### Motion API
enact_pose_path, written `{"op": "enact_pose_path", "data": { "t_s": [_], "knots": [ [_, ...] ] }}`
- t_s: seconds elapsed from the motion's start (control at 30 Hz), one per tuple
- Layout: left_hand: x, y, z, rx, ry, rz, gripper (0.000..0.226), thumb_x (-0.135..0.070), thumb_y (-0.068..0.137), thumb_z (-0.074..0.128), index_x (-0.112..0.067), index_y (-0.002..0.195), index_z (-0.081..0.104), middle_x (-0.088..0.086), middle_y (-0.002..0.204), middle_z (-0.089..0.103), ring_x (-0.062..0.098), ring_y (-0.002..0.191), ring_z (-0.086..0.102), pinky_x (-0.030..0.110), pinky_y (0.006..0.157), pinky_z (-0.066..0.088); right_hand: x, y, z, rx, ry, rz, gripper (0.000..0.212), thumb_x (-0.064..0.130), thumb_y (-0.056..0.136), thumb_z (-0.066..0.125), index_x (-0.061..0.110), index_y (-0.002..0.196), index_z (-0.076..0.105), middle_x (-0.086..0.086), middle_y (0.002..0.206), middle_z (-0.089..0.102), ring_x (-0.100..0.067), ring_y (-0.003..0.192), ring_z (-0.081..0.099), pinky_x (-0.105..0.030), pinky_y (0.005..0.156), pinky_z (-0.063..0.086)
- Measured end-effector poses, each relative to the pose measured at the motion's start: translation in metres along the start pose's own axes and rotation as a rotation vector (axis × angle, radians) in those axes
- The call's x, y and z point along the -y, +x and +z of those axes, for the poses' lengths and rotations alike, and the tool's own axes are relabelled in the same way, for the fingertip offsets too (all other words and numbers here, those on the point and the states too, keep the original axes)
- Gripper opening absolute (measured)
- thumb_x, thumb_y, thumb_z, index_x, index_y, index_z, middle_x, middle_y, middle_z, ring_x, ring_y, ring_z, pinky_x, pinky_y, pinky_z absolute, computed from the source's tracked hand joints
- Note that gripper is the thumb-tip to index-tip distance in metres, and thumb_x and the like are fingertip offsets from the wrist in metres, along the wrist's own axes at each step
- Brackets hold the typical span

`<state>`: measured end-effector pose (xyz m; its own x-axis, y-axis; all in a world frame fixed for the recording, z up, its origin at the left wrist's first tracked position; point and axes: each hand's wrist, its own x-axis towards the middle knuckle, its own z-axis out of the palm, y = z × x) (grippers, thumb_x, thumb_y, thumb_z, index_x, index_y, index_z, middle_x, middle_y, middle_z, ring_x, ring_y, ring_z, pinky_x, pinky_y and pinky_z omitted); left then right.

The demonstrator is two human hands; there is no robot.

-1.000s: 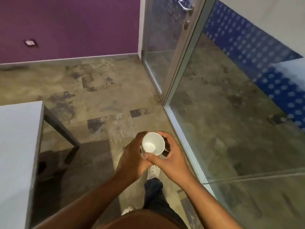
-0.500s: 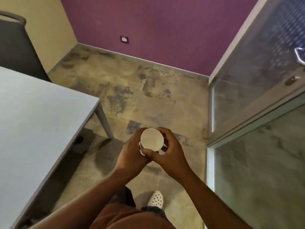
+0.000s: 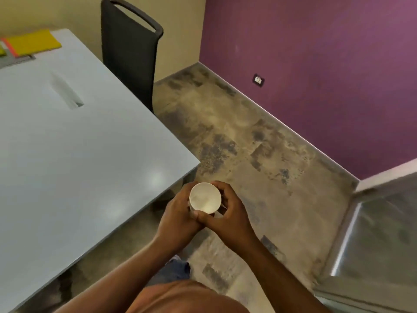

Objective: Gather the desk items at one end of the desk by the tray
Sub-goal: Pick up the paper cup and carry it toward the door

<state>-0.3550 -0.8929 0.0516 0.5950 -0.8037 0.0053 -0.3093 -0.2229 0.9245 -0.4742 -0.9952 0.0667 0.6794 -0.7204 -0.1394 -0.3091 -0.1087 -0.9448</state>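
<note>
A white paper cup (image 3: pixel 205 197) is upright in front of me, just off the near right corner of the grey desk (image 3: pixel 74 159). My left hand (image 3: pixel 178 213) grips its left side and my right hand (image 3: pixel 228 211) curls round its right side, thumbs meeting at the front. The cup looks empty inside. At the desk's far left end lie a yellow folder (image 3: pixel 33 42) and other flat items on a grey tray (image 3: pixel 15 61), partly cut off by the frame edge.
A black chair (image 3: pixel 128 53) stands against the desk's far side. A cable slot (image 3: pixel 66 91) is cut into the desk top. A glass partition (image 3: pixel 372 245) is on my right, and a purple wall (image 3: pixel 316 75) lies ahead. Mottled floor lies between.
My view has swung left from the glass door toward the desk, bringing the chair and the far tray end into sight. Both hands keep holding the cup the same way.
</note>
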Motion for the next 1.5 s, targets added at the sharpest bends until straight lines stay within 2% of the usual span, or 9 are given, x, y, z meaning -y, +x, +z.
{"op": "enact_pose_path", "data": {
  "t_s": [0.23,0.33,0.47,0.67,0.83,0.97,1.13,1.27,1.5],
  "knots": [
    [0.02,0.059,-0.081,-0.188,-0.014,-0.101,0.062,-0.057,0.077,0.077,-0.033,0.131,0.058,-0.011,0.128,0.069,0.009,0.114,0.068,0.03,0.096,0.058,0.042,0.099,0.071,0.209,0.017,-0.07,0.07,0.026,0.074,0.096,0.034,0.132,0.058,0.017,0.129,0.066,0.0,0.122,0.063,-0.015,0.093,0.054],
    [0.028,0.068,-0.109,-0.315,-0.04,-0.185,0.057,-0.056,0.076,0.078,-0.041,0.127,0.058,-0.02,0.122,0.07,0.003,0.11,0.069,0.027,0.092,0.06,0.056,0.131,0.102,0.322,0.018,-0.089,0.069,0.034,0.071,0.095,0.04,0.129,0.058,0.021,0.127,0.066,-0.001,0.12,0.064,-0.014,0.089,0.055],
    [0.051,0.08,-0.14,-0.47,-0.065,-0.33,0.06,-0.029,0.077,0.088,-0.046,0.125,0.056,-0.023,0.119,0.07,0.002,0.107,0.069,0.036,0.089,0.062,0.073,0.175,0.143,0.51,-0.045,-0.097,0.071,0.04,0.07,0.095,0.043,0.13,0.057,0.019,0.13,0.065,-0.002,0.119,0.064,-0.014,0.085,0.056],
    [0.084,0.105,-0.178,-0.65,-0.061,-0.444,0.063,-0.026,0.077,0.089,-0.048,0.125,0.055,-0.027,0.118,0.068,-0.001,0.107,0.067,0.034,0.087,0.062,0.087,0.232,0.201,0.715,-0.057,-0.114,0.07,0.039,0.071,0.094,0.044,0.129,0.057,0.02,0.129,0.064,0.003,0.118,0.062,-0.01,0.083,0.054],
    [0.104,0.148,-0.202,-0.753,-0.07,-0.513,0.064,-0.035,0.072,0.09,-0.051,0.123,0.055,-0.024,0.123,0.066,0.002,0.111,0.066,0.038,0.086,0.061,0.096,0.294,0.235,0.845,-0.058,-0.108,0.067,0.036,0.07,0.094,0.043,0.126,0.059,0.022,0.124,0.066,0.001,0.117,0.064,-0.011,0.085,0.054],
    [0.125,0.187,-0.221,-0.79,-0.075,-0.572,0.065,-0.038,0.071,0.091,-0.055,0.12,0.052,-0.027,0.118,0.068,0.0,0.105,0.069,0.03,0.083,0.06,0.095,0.347,0.262,0.918,-0.067,-0.114,0.069,0.04,0.071,0.093,0.043,0.129,0.057,0.028,0.124,0.064,0.003,0.12,0.062,-0.011,0.089,0.053],
    [0.165,0.228,-0.252,-0.877,-0.024,-0.637,0.061,-0.039,0.076,0.088,-0.046,0.125,0.052,-0.028,0.118,0.066,0.0,0.109,0.064,0.025,0.086,0.055,0.078,0.403,0.302,0.991,-0.078,-0.128,0.067,0.044,0.094,0.074,0.034,0.152,0.042,0.02,0.143,0.057,0.002,0.133,0.055,-0.021,0.108,0.048],
    [0.208,0.258,-0.277,-1.017,0.081,-0.743,0.069,-0.027,0.08,0.09,-0.024,0.138,0.053,-0.007,0.131,0.064,0.021,0.121,0.06,0.03,0.091,0.049,0.038,0.444,0.337,0.931,-0.327,-0.341,0.051,0.039,0.108,0.053,0.024,0.155,0.042,0.01,0.155,0.05,-0.006,0.141,0.049,-0.031,0.116,0.043],
    [0.268,0.32,-0.301,-0.986,0.065,-0.694,0.072,-0.025,0.08,0.091,-0.021,0.141,0.054,-0.003,0.138,0.062,0.015,0.12,0.059,0.033,0.1,0.054,-0.047,0.486,0.37,0.897,-0.841,-0.85,0.049,0.027,0.109,0.049,0.008,0.154,0.049,-0.014,0.165,0.04,-0.037,0.157,0.03,-0.057,0.126,0.024]
  ]
}}
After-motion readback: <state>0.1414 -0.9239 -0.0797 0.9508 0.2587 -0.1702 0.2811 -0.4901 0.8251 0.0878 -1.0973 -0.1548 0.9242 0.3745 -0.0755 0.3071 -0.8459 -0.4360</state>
